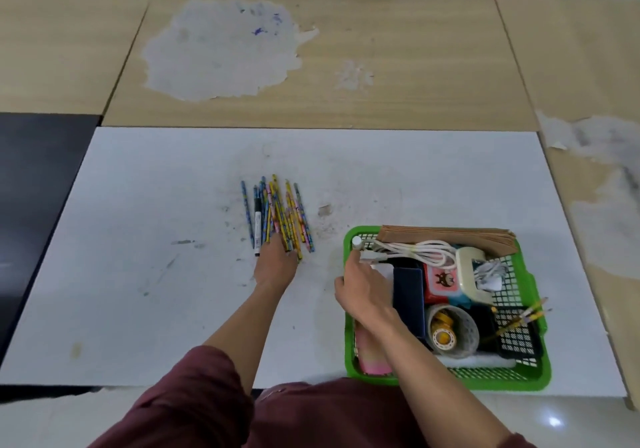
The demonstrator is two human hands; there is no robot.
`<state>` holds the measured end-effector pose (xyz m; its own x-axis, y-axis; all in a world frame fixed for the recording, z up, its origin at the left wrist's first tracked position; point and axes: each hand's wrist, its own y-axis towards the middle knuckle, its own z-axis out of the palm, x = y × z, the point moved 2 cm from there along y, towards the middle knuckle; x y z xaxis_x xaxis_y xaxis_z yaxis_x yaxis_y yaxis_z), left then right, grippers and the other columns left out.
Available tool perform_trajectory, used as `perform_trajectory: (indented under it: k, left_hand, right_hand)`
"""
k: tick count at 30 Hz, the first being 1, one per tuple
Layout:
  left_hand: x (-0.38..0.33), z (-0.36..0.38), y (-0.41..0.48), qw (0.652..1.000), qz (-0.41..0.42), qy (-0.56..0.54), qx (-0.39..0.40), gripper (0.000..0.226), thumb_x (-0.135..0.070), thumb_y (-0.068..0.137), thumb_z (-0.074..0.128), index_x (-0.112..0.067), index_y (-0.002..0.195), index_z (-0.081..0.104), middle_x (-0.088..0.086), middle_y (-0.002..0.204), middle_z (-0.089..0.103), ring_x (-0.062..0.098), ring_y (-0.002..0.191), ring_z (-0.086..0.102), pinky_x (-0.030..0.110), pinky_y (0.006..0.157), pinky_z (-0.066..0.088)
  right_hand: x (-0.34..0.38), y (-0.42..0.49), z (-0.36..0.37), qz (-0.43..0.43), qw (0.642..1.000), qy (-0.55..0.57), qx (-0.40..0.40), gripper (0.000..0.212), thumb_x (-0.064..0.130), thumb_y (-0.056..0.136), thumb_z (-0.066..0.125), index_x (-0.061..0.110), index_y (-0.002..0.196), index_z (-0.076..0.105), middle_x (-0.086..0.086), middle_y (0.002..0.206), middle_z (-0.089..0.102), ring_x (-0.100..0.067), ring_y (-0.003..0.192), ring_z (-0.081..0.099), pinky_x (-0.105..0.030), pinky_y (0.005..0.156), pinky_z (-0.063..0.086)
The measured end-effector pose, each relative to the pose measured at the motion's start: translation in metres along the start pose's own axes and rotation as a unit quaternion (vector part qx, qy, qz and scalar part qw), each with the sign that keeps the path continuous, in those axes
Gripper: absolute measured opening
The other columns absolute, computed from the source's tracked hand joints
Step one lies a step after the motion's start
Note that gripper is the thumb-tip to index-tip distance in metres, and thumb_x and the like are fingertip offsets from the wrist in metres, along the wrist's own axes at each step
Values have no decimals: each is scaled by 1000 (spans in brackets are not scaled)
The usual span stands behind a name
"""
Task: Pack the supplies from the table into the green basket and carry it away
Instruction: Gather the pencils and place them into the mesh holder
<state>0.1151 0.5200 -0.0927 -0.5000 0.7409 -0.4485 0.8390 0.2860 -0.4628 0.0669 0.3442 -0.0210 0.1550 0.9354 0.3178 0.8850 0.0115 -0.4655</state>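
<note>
A bunch of coloured pencils [282, 212] and a white marker with a black cap [257, 227] lie side by side on the white table [156, 205]. My left hand [275, 264] reaches to their near ends, its fingers stretched onto the pencils. The green basket [512, 380] stands at the front right. It holds a white cable [420, 250], brown paper [446, 234], a dark blue box [408, 295], tape rolls [450, 331] and other supplies. My right hand [363, 286] rests over the basket's left rim beside a white-capped item [356, 241], thumb outside the wall.
Wooden tables [346, 49] with peeled patches lie beyond and to the right. A black surface [38, 170] borders the white table on the left. Two pencils [530, 310] stick out over the basket's right rim. The white table's front edge is just before my body.
</note>
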Motion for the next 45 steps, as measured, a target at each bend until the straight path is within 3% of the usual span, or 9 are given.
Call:
perform_trajectory:
  k: [7, 11, 15, 20, 23, 26, 32, 39, 45]
  left_hand:
    - [-3, 2, 1, 999, 20, -4, -39, 9, -3, 94, 54, -6, 101, 49, 14, 105, 50, 29, 85, 49, 39, 68, 43]
    - [1, 7, 1, 998, 36, -53, -18, 20, 8, 86, 49, -11, 93, 45, 12, 91, 55, 30, 83, 53, 35, 63, 40]
    - [-3, 4, -1, 992, 51, -112, 3, 22, 5, 88, 55, -10, 101, 46, 4, 79, 53, 17, 69, 50, 28, 56, 38]
    - [-14, 1, -8, 974, 78, -204, 55, 15, -7, 91, 63, -10, 106, 61, 5, 87, 61, 20, 76, 58, 35, 72, 54]
    - [-26, -4, -18, 960, 83, -251, 90, 12, -11, 93, 64, -12, 104, 62, 3, 85, 61, 13, 70, 57, 26, 64, 50]
    - [-38, -11, -27, 946, 90, -296, 102, 13, -15, 93, 65, -14, 106, 66, 5, 86, 63, 11, 71, 59, 26, 67, 48]
    - [-74, -25, -62, 906, 177, -343, 171, 11, -5, 93, 66, -5, 102, 73, 7, 86, 71, 7, 71, 60, 17, 65, 47]
    - [-125, -8, -91, 898, 273, -287, 189, 15, -18, 89, 72, -21, 103, 77, -13, 89, 74, 6, 88, 68, 24, 76, 54]
    - [-165, 35, -100, 914, 353, -165, 114, 21, -35, 79, 62, -27, 95, 72, -6, 102, 68, 12, 99, 63, 39, 93, 50]
  right_hand:
    - [13, 8, -11, 5, 1000, 23, -16, 48, 22, 101, 44, 0, 142, 31, -15, 109, 66, -35, 98, 65, -35, 67, 39]
    - [24, 6, -3, -10, 999, 31, 10, 48, 21, 101, 44, 1, 142, 30, -16, 115, 64, -35, 101, 64, -35, 69, 40]
    - [26, 5, 4, -16, 999, 28, 22, 45, 20, 101, 43, 1, 140, 32, -17, 117, 63, -35, 103, 62, -34, 70, 38]
    - [25, 7, 8, -12, 999, 38, 25, 36, 18, 97, 45, 4, 129, 39, -16, 110, 64, -36, 98, 63, -36, 68, 38]
    - [20, 6, 10, -13, 997, 75, 14, 29, 26, 96, 48, 8, 118, 45, -13, 104, 63, -34, 95, 62, -37, 68, 41]
    - [9, 8, 7, -17, 988, 149, -31, 26, 40, 94, 54, 14, 93, 51, -2, 86, 60, -25, 84, 59, -35, 63, 41]
    - [-11, 12, -32, -47, 917, 371, -138, 26, 43, 100, 54, 20, 107, 64, 5, 86, 65, -7, 74, 59, -25, 64, 46]
    - [-61, -11, -51, -26, 889, 390, -239, 19, 39, 103, 50, 29, 87, 54, 5, 79, 64, -7, 72, 60, -25, 62, 43]
    - [-127, -59, -77, 38, 853, 365, -372, 21, 34, 104, 50, 21, 89, 55, 3, 74, 60, -11, 67, 59, -25, 59, 47]
